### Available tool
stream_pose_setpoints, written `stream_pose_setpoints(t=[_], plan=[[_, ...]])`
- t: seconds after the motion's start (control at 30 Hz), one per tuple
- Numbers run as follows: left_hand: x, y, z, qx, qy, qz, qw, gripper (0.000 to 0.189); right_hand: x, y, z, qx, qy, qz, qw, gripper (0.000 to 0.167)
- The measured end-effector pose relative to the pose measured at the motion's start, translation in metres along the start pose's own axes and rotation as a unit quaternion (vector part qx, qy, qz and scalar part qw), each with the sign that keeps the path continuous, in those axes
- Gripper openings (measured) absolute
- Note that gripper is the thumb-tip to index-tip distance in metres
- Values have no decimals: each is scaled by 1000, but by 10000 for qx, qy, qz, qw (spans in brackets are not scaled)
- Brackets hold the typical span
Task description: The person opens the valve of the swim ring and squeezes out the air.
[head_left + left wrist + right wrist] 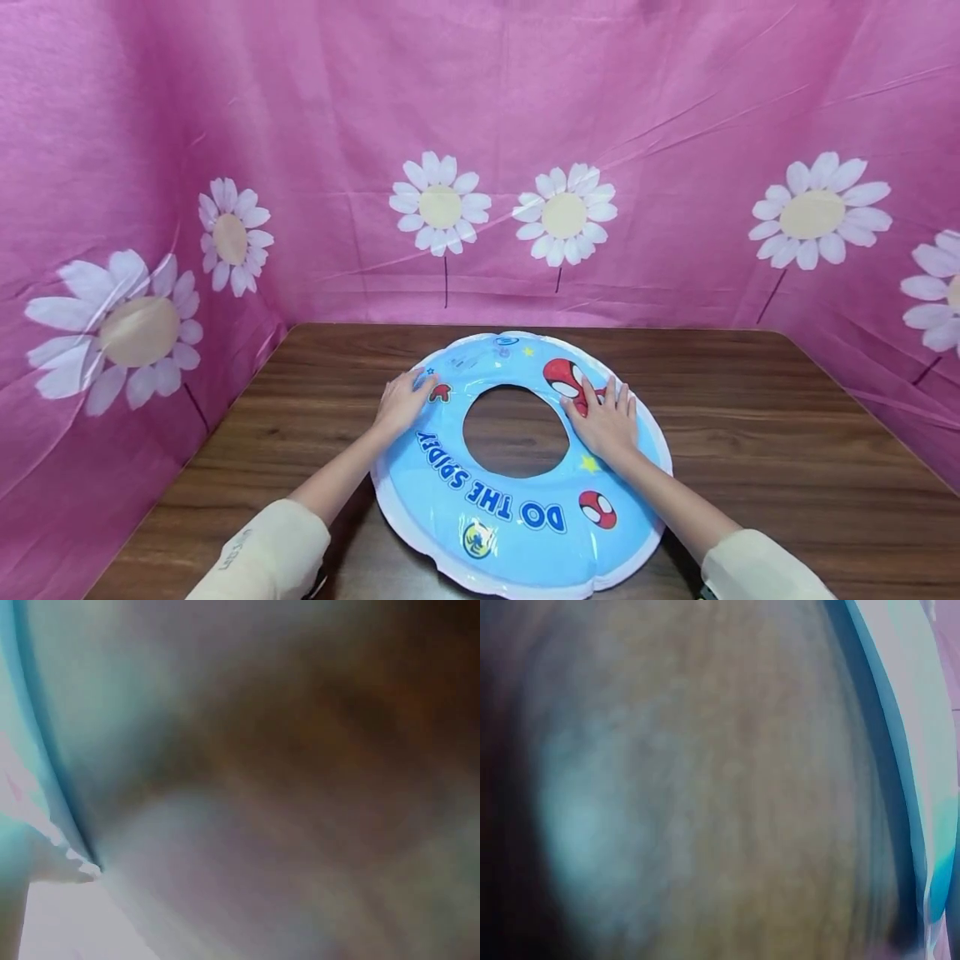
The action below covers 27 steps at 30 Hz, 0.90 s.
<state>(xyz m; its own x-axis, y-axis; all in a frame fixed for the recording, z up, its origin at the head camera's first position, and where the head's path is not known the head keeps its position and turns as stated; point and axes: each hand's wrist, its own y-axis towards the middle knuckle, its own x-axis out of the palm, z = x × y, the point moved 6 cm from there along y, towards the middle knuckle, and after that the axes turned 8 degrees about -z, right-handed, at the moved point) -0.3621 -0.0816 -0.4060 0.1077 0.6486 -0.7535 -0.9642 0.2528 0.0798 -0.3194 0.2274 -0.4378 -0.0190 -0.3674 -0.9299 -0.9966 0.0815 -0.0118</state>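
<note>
A light blue inflatable swim ring [420, 504] with a white outer rim lies on the brown wooden table. "DO THE SPIDEY" runs upside down along its near side, among red masks and yellow stars. My left hand [402, 404] rests on the ring's far left side, thumb toward the centre hole. On the right side, my right hand [609, 423] lies palm down with fingers spread, partly covering a printed red figure. Both wrist views are mostly blurred, with the ring's edge [911, 765] at the right in the right wrist view.
Brown tabletop [757, 442] extends to both sides of the ring and shows through its hole. A pink cloth [495, 100] printed with white daisies hangs behind the table and along both sides.
</note>
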Motion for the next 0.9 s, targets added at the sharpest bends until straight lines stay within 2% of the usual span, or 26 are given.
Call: stream_pose_setpoints(t=[0.07, 0.13, 0.17, 0.23, 0.3, 0.37, 0.43, 0.5, 0.6, 0.67, 0.73, 0.8, 0.9], plan=[[5, 5, 6, 419, 573, -23, 9975, 61, -1, -2, 2, 10, 0, 12, 10000, 73], [14, 10, 13, 895, 1220, -84, 9885, 66, -3, -3, 2, 31, 114, 47, 9999, 73], [20, 12, 14, 1000, 1464, -177, 9840, 69, -5, -4, 2, 33, 227, 60, 9997, 73], [32, 15, 11, 998, 1819, -458, 9772, 73, -8, -6, 2, 33, 546, 43, 9985, 72], [40, 16, 7, 854, 2070, -651, 9724, 75, -12, -7, 1, 36, 978, 37, 9952, 71], [45, 16, 3, 701, 2290, -829, 9673, 74, -15, -7, 1, 52, 1281, 1, 9917, 69], [46, 17, 1, 620, 2361, -910, 9655, 71, -19, -7, -1, 78, 1365, -19, 9906, 69], [47, 17, 1, 623, 2371, -918, 9651, 69, -22, -5, -3, 101, 1047, -89, 9944, 71], [48, 17, 3, 677, 2334, -940, 9655, 67, -23, -2, -9, 148, 172, -379, 9990, 77], [48, 17, 4, 701, 2321, -951, 9655, 66, -21, 2, -14, 168, -332, -618, 9974, 78], [48, 16, 4, 665, 2360, -1002, 9643, 67, -20, 7, -18, 128, -581, -747, 9954, 77], [49, 16, 4, 608, 2410, -1045, 9630, 67, -20, 16, -23, -106, -572, -625, 9963, 73], [48, 17, 4, 548, 2459, -1060, 9619, 66, -20, 32, -31, -742, -419, -132, 9963, 69]])
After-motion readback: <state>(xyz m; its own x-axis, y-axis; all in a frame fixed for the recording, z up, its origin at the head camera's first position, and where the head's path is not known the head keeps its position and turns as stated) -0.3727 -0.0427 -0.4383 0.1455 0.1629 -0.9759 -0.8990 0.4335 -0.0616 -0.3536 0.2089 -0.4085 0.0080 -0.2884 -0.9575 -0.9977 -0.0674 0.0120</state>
